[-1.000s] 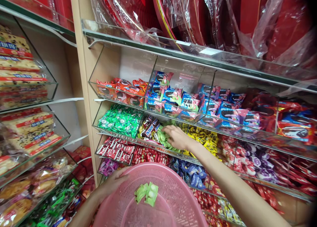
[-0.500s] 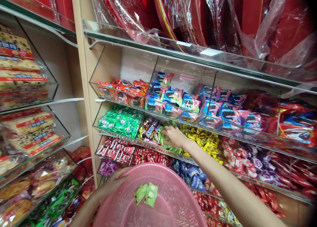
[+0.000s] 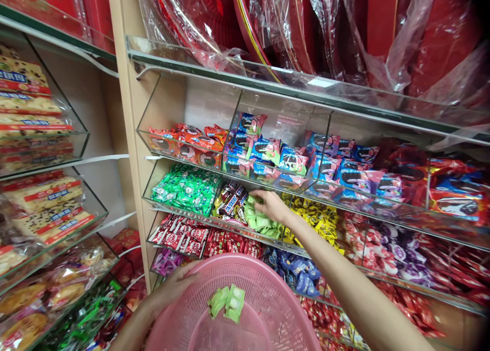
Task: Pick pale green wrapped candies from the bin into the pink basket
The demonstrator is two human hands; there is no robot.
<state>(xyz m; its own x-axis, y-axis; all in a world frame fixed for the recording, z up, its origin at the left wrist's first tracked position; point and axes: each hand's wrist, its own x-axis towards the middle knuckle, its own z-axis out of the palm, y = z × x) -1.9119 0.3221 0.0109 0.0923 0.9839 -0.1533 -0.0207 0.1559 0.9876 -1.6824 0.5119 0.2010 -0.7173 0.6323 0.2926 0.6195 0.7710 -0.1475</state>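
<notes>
My left hand [image 3: 176,284] grips the left rim of a pink plastic basket [image 3: 283,290], its fingers curled over the edge. Inside the basket lie a few light-green wrapped sweets [image 3: 234,303]. Over a shelf compartment of the same light-green sweets [image 3: 260,221] hovers my right hand [image 3: 270,205], fingers bent and apart with nothing visible between them. Snickers bars [image 3: 231,203] sit just left of that hand, and yellow-wrapped sweets [image 3: 316,217] are to its right.
Clear dividers split the shelves. Green packets [image 3: 187,190] fill the far-left compartment, with red-and-white packets [image 3: 179,234] below. A glass-fronted row of blue cookie packs [image 3: 266,149] overhangs my right hand. A wooden upright [image 3: 128,111] separates the left shelves, which hold packaged pastries [image 3: 46,205].
My right hand has lifted slightly off the light-green sweets, uncovering more of them, and its fingers have loosened. My left hand and the basket have hardly moved.
</notes>
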